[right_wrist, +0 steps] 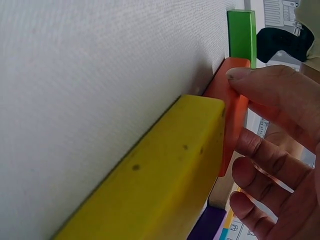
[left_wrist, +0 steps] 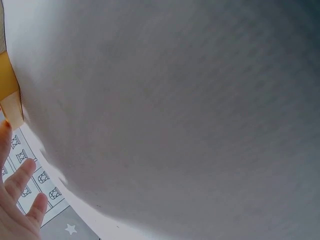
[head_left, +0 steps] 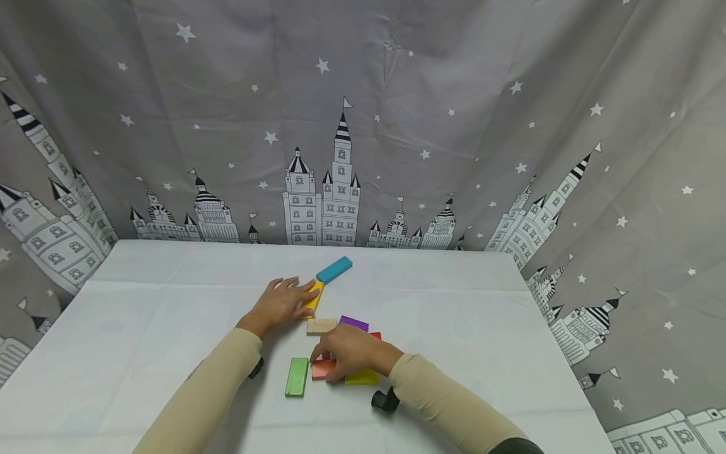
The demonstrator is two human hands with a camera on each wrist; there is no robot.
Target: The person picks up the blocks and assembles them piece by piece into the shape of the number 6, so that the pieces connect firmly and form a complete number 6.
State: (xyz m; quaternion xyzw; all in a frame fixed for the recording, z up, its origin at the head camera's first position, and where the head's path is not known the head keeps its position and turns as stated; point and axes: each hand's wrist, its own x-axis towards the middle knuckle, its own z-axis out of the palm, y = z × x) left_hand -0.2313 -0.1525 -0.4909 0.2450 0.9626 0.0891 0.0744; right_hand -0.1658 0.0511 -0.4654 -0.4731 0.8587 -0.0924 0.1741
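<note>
Low over the table, my left hand (head_left: pixel 279 304) has its thumb and forefinger at an orange-yellow block (head_left: pixel 313 301), its other fingers spread. That block's far end meets a blue block (head_left: pixel 334 270). In the left wrist view, only part of the orange-yellow block (left_wrist: pixel 7 75) shows, at the left edge. My right hand (head_left: pixel 351 349) pinches a red-orange block (right_wrist: pixel 227 107) between thumb and fingers. Left of it stands a green block (head_left: pixel 297 377); a yellow block (head_left: pixel 362 377) adjoins its right side. Beyond the hand are a plain wooden block (head_left: pixel 321 326) and a purple block (head_left: pixel 354 323).
A red block (head_left: pixel 375 335) is mostly hidden behind my right hand. The blocks lie on a white-covered table (head_left: pixel 471 315). A grey curtain (head_left: pixel 442 75) with printed castles and stars hangs behind the table's far edge.
</note>
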